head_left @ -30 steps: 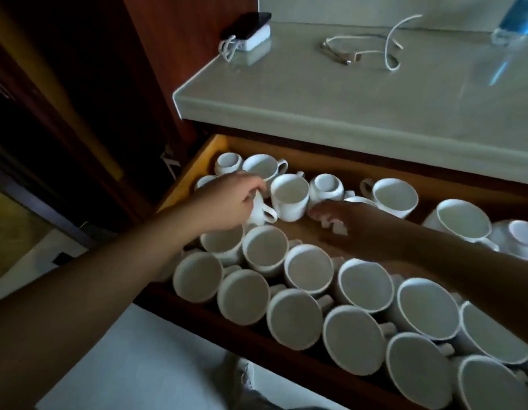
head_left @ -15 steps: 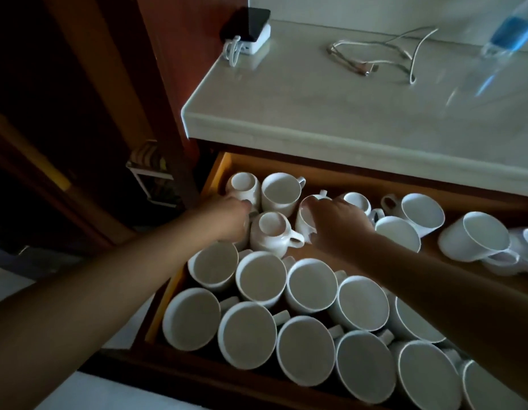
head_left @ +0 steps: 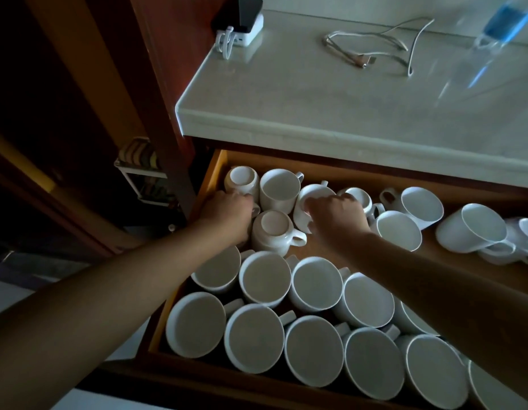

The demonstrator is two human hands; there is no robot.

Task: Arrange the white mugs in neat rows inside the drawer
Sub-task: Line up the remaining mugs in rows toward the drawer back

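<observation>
The open wooden drawer [head_left: 214, 184] holds many white mugs. Two tidy rows of upright mugs [head_left: 314, 284] fill the front. Behind them, one mug [head_left: 274, 232] stands upside down with its handle to the right, another inverted mug [head_left: 242, 179] sits in the back left corner, and an upright mug [head_left: 282, 189] is beside it. My left hand [head_left: 227, 214] is closed over a mostly hidden mug by the left wall. My right hand [head_left: 336, 216] grips a tilted mug [head_left: 311, 193] at its rim. To the right, loose mugs [head_left: 475, 226] lie tilted or on their sides.
A pale stone countertop [head_left: 316, 96] overhangs the back of the drawer. On it lie a black-and-white charger block [head_left: 242, 17], a coiled white cable [head_left: 375, 51] and a blurred clear bottle with a blue label [head_left: 499, 19]. A dark wooden panel [head_left: 156, 84] stands to the left.
The view has moved closer and to the left. Both hands stayed in the drawer's back left area, and the right hand moved onto the tilted mug.
</observation>
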